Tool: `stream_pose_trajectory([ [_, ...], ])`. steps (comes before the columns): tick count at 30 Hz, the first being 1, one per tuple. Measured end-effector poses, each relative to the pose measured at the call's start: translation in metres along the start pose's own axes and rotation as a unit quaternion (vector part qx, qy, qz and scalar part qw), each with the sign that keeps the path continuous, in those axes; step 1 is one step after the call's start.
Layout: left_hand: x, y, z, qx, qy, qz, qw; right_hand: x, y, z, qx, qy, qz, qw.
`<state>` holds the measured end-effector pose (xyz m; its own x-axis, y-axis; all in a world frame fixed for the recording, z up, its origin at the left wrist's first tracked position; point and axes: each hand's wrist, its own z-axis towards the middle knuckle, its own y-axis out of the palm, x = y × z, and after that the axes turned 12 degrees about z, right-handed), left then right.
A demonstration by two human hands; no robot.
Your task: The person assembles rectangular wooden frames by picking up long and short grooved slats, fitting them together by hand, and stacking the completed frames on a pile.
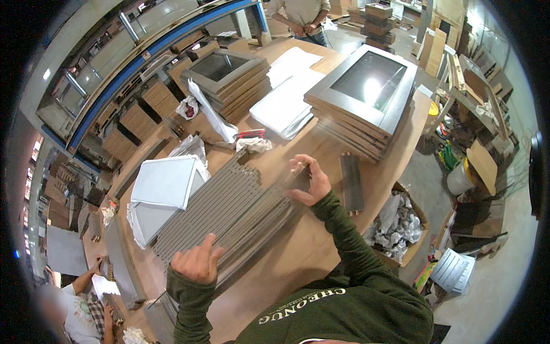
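Several long grey slats [229, 212] lie side by side in a row on the wooden workbench [286, 252]. My left hand [197, 261] presses against the near end of the row, fingers spread over the slat ends. My right hand [309, 180] is at the far end, fingers curled around the slat tips there. Both forearms wear dark green sleeves.
Two stacks of grey glazed frames [366, 92] [229, 77] stand at the back. White foam sheets [286, 100], a white panel [163, 180], a short bundle of slats [351, 183], a box of crumpled wrap [398, 226]. Other people stand at the far end [301, 14] and lower left [80, 309].
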<state>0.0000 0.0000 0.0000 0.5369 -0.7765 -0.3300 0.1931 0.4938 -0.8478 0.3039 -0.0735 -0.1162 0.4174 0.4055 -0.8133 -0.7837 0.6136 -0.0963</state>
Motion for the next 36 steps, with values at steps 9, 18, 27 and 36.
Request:
stream_pose_trajectory([
  [9,0.012,0.038,-0.008,0.037,0.016,-0.049,0.998,-0.005,0.003,0.003,0.020,0.033,0.013,0.999],
  [18,0.004,0.016,0.005,0.019,0.008,-0.032,0.999,-0.006,-0.002,0.002,0.017,0.030,0.013,0.999],
  [27,0.025,0.035,-0.013,-0.008,0.000,-0.023,1.000,-0.024,0.022,0.007,0.109,0.102,0.153,0.977],
  [36,-0.004,0.004,-0.047,0.030,-0.095,0.008,0.995,0.006,0.021,0.003,0.162,0.038,0.075,0.983],
])
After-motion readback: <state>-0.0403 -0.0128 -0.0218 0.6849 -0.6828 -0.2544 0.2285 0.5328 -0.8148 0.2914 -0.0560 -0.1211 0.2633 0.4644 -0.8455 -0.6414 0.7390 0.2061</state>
